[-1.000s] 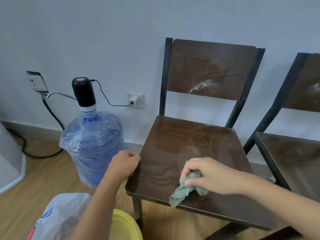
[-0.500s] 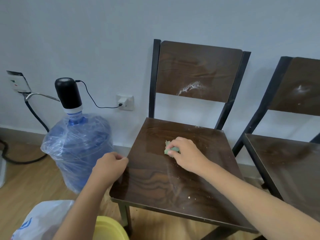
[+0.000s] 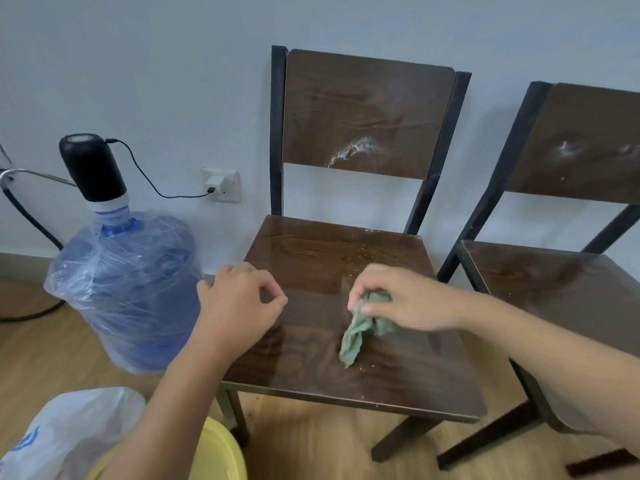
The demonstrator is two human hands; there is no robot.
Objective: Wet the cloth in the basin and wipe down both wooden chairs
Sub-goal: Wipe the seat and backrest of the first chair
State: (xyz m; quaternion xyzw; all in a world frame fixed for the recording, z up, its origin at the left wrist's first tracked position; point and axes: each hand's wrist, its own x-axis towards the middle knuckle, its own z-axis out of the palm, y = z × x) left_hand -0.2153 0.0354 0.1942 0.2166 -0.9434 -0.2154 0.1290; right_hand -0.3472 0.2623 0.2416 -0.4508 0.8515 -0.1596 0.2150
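Pinching green cloth (image 3: pixel 363 327) in right hand (image 3: pixel 405 299), dragging it over chair (image 3: pixel 304 368) seat. Left hand (image 3: pixel 239 306) is curling loosely, empty, at seat's left edge. No readable labels.

Right hand (image 3: pixel 408 299) and cloth (image 3: pixel 363 327) back toward seat's front, from mid-seat.

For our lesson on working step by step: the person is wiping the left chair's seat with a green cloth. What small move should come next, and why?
Probably sweep the green cloth, held in the right hand, toward the seat's far right part, where pale crumbs still show. The left hand is at the seat's left edge. The white smear on the backrest can follow.
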